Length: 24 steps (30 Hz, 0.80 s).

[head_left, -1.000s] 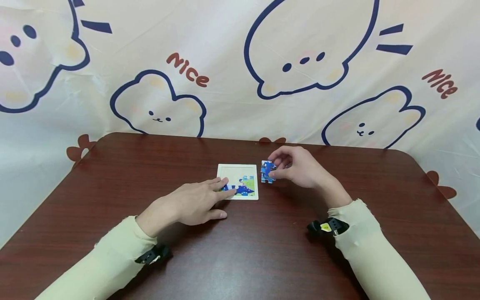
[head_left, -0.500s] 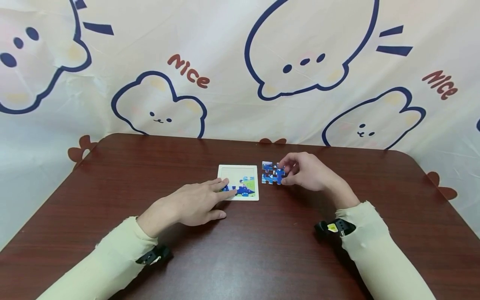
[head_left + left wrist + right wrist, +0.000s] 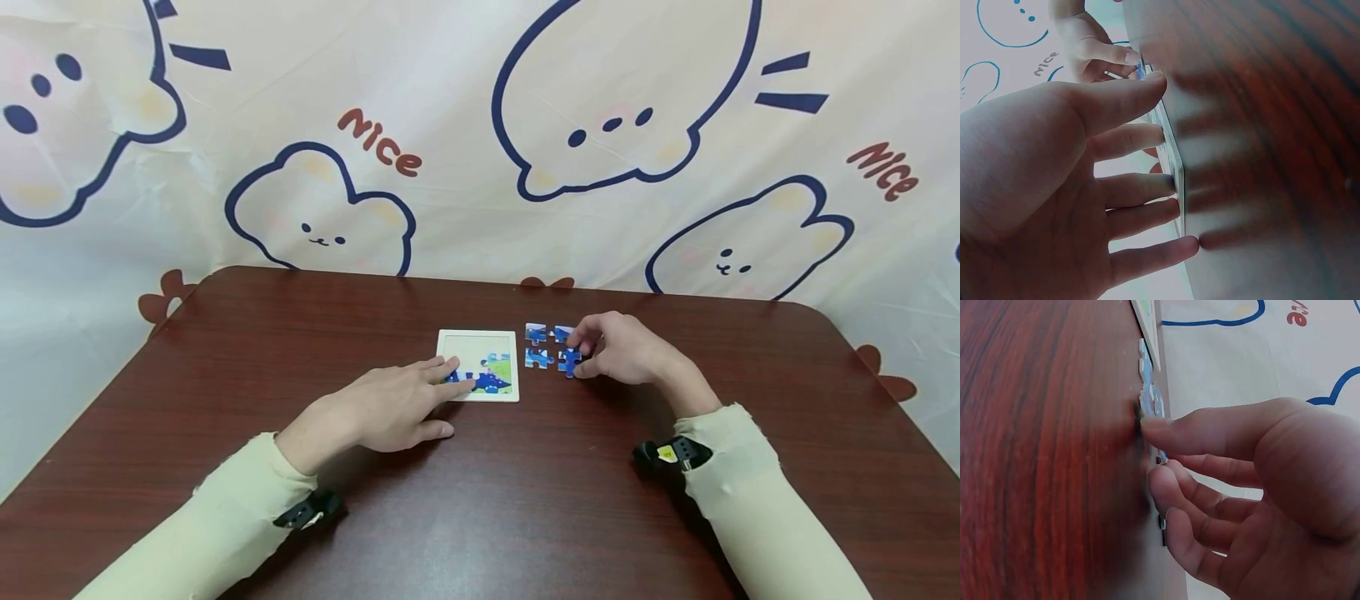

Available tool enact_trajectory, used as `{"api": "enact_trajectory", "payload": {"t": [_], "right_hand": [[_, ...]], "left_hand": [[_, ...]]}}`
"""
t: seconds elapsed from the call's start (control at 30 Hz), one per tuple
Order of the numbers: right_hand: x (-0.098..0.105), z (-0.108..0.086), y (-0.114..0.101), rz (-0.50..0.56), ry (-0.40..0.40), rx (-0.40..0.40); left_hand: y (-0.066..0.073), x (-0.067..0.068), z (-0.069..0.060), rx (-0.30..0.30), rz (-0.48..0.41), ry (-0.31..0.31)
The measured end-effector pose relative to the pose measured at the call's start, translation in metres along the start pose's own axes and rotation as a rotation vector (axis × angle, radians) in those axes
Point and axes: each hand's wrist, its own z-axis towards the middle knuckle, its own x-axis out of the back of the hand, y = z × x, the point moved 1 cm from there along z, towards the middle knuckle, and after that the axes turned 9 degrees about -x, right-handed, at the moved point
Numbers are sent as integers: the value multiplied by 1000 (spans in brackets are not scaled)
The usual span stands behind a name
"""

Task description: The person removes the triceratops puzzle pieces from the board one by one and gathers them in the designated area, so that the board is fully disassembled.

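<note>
My left hand (image 3: 382, 404) lies with fingers spread, its fingertips resting on the white-framed puzzle tray (image 3: 468, 335). Inside the tray, blue, green and white puzzle picture parts show along the bottom and right; the fingers hide some. To the tray's right, my right hand (image 3: 626, 350) holds two blue puzzle pieces by their edges with curled fingers. Its thumb is at the lower puzzle piece (image 3: 568, 362), its index finger at the upper puzzle piece (image 3: 562, 334). Two more blue puzzle pieces (image 3: 537, 358) lie flat between these and the tray.
Both hands work over a dark brown wooden table (image 3: 495, 517). Behind its far edge hangs a pale cloth (image 3: 450, 100) printed with cartoon outlines. A black strap with a device (image 3: 671, 454) sits on the right wrist, another device (image 3: 311, 508) on the left.
My right hand has moved right and slightly toward me, drawing two puzzle pieces away from the other two. Gaps now show between the pieces. The left hand stays on the tray.
</note>
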Motion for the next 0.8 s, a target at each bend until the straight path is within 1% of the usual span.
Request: {"api": "enact_trajectory", "payload": {"t": [0.37, 0.5, 0.67, 0.8], "right_hand": [[1, 1, 5, 13, 9, -7], [1, 1, 4, 3, 29, 4], [0, 1, -5, 14, 78, 26], [-4, 1, -16, 37, 84, 48]], "left_hand": [[1, -1, 2, 2, -17, 7], [1, -2, 3, 4, -16, 7], [0, -2, 3, 4, -3, 16], [0, -1, 1, 9, 1, 18]]}}
